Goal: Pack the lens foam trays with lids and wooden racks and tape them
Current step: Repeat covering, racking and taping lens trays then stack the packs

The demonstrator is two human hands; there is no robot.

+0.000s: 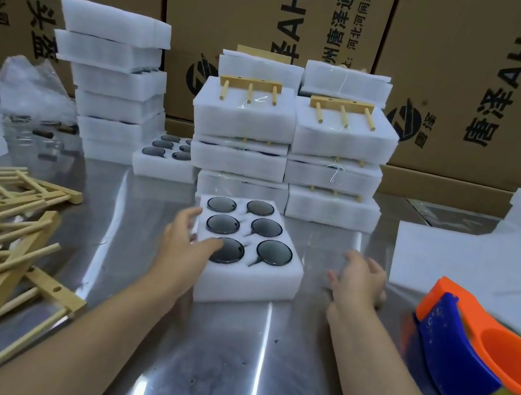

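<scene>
A shiny steel table (225,348) fills the view, with a wall of printed cardboard boxes (465,76) behind it from ten to two o'clock. At the centre lies an open white foam tray (247,282), no lid on it, holding six dark round lenses (274,252) in two rows of three. The person's left hand (185,243) rests against the tray's nine o'clock edge; its thumb lies across the foam top and touches the nearest left lens; its fingers are loosely straight along the side, not clenched. The right hand (359,281) hovers at three o'clock of the tray, apart from it; its fingers are relaxed and a little spread, holding nothing, somewhat blurred. At twelve o'clock stand two stacks (244,121) of closed, taped trays, each topped by a wooden rack (250,86). A second open tray (160,167) sits at eleven o'clock. Loose racks (1,238) are heaped at eight o'clock; flat foam lids (470,265) lie at three o'clock; an orange and blue tape dispenser (467,359) sits at four o'clock.
</scene>
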